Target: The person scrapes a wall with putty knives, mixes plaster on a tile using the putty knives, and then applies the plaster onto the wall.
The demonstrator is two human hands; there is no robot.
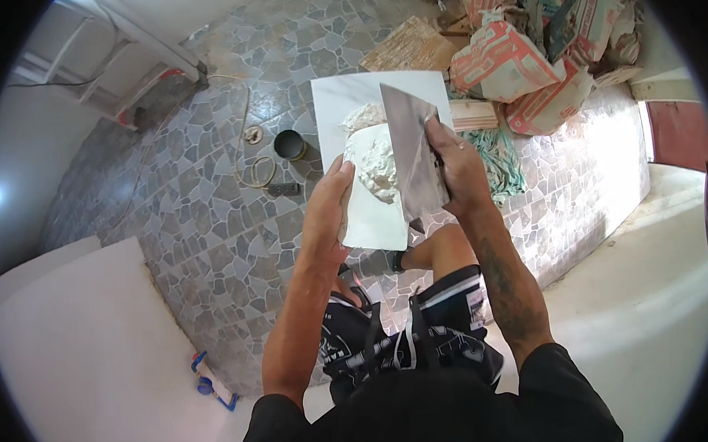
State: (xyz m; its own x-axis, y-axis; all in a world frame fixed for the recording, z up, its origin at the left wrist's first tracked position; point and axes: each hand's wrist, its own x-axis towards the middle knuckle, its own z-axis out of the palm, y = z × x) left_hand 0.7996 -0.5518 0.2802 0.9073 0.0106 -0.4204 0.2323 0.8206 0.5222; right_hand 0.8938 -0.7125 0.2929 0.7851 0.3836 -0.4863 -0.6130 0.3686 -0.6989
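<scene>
A small pale board point(368, 227) is gripped along its left edge by my left hand point(327, 206), with lumpy white paste point(375, 164) on its face. My right hand point(459, 163) is closed on the handle of a flat steel trowel point(410, 150), its blade tilted along the board's right side. Beyond these lies a larger white marbled sheet point(339, 94) with more paste showing on it; what it rests on is hidden. My forearms come up from the lower edge.
Crumpled sacks point(498, 61), a cardboard piece point(405, 46) and green cloth point(502, 169) lie at the upper right. A dark bucket point(290, 144), power strip point(283, 189) and cord stand left of the boards. A ladder point(98, 70) is upper left, a blue tool point(210, 386) lower left.
</scene>
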